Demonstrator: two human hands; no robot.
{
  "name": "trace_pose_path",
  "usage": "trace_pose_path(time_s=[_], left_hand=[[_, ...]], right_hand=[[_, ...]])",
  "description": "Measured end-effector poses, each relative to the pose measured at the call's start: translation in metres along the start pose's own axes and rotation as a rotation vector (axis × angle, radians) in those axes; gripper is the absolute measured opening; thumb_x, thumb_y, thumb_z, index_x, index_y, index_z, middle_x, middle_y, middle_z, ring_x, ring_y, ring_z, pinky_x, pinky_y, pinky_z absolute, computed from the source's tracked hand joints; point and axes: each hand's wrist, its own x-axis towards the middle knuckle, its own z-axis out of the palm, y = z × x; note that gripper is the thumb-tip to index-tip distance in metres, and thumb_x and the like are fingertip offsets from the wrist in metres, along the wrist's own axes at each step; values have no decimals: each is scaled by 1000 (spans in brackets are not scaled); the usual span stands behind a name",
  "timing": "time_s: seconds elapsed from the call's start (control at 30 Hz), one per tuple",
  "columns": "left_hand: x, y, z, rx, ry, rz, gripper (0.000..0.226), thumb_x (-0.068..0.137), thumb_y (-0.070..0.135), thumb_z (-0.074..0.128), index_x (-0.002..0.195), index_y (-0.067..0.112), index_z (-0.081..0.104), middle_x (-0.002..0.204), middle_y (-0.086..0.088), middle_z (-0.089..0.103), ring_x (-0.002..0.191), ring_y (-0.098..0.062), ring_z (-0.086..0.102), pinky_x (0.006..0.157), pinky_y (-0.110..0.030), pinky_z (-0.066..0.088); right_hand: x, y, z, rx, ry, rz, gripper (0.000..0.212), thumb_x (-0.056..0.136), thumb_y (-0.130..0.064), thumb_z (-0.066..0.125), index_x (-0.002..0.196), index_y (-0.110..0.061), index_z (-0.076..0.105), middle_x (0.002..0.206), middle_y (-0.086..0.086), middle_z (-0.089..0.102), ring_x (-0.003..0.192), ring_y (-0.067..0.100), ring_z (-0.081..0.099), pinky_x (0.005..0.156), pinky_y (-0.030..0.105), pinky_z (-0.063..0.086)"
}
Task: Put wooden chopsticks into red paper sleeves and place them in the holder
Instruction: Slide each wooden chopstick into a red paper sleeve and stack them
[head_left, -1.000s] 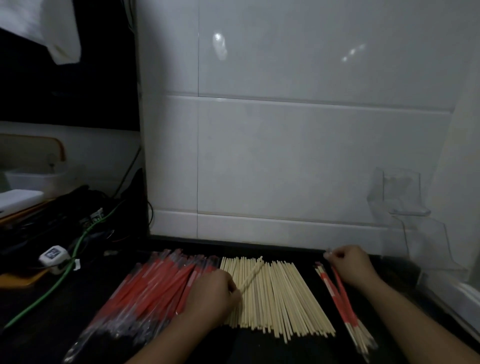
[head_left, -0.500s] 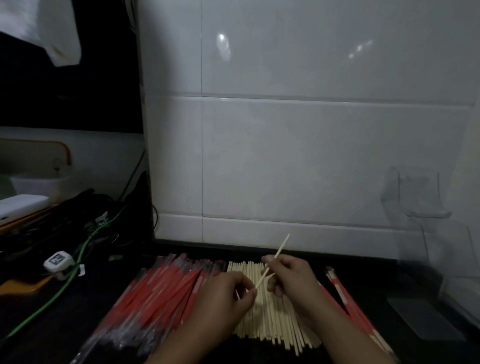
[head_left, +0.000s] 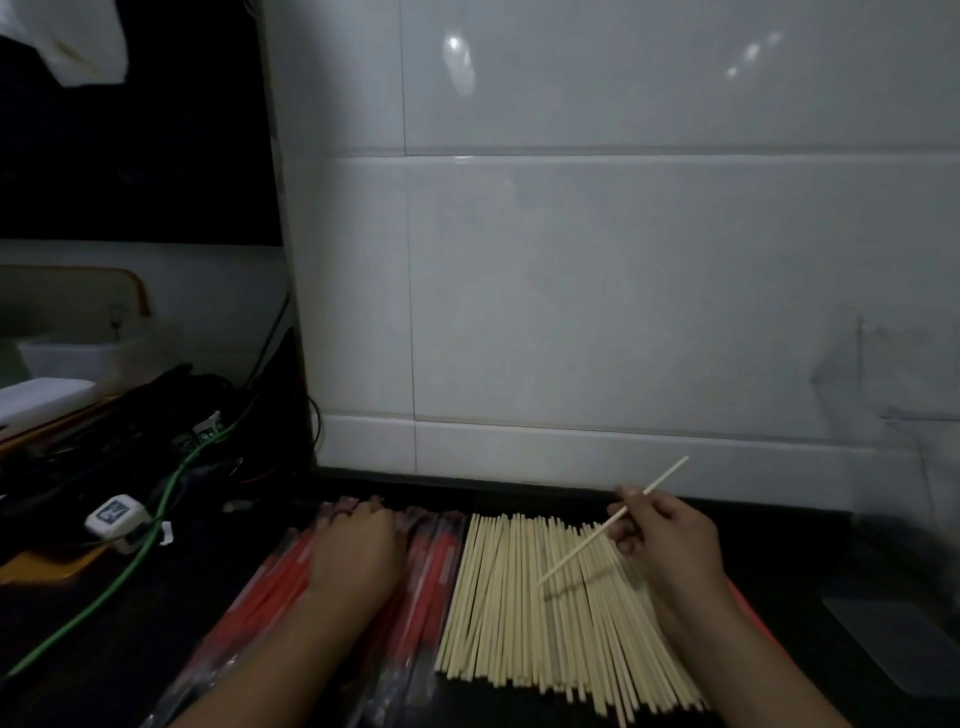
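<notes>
Green cable (head_left: 156, 540), white tiled wall (head_left: 597, 291)

Under our left hand (head_left: 353, 551), part of the red sleeves (head_left: 270, 597) is hidden; their near ends are cut off by the bottom edge. Right of the sleeves, the clear holder (head_left: 893, 395) is blurred, outline barely traceable. Both our forearms leave frame below.

pale wooden chopsticks (head_left: 524, 608) lie fanned beside the red paper sleeves (head_left: 431, 582), one chopstick (head_left: 613, 522) raised aslant.
</notes>
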Motion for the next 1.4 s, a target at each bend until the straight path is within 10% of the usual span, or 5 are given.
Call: trace_pose_path(time_s=[0.27,0.43,0.6,0.9,1.4], left_hand=[[10,10,-13,-152,53,-91,29,97,37,52,87,21,73,92,-3,67,92,-28,65,74,-35,41],[20,29,-45,-878,4,-138,11,94,19,64,94,21,75,88,9,74,85,-5,68,79,-23,51],[26,52,-96,-1364,-81,-159,12,94,16,64,89,15,74,81,-1,77,81,-15,72,75,-27,55],[17,74,-138,-1397,-58,-12,19,97,23,58,90,16,74,80,0,75,76,-15,71,75,-30,54],[1,68,-156,-1448,-43,-4,14,96,17,60,101,15,73,84,0,76,80,-16,71,82,-33,58]], right_hand=[[-4,0,-3,28,3,4,25,95,-8,59,74,3,66,56,12,62,46,12,51,43,20,39],[-11,-22,3,61,10,-26,20,95,-7,58,81,4,67,61,11,63,46,11,54,43,20,42],[-8,-97,19,78,-53,-260,20,95,-10,58,79,-3,67,59,5,64,48,11,55,44,20,43],[-18,-218,49,181,-173,-468,18,97,-11,57,83,-5,66,71,11,63,49,11,56,47,20,43],[-36,-217,62,-8,-170,-508,12,96,-12,61,88,-6,68,71,9,66,52,14,58,51,26,45]])
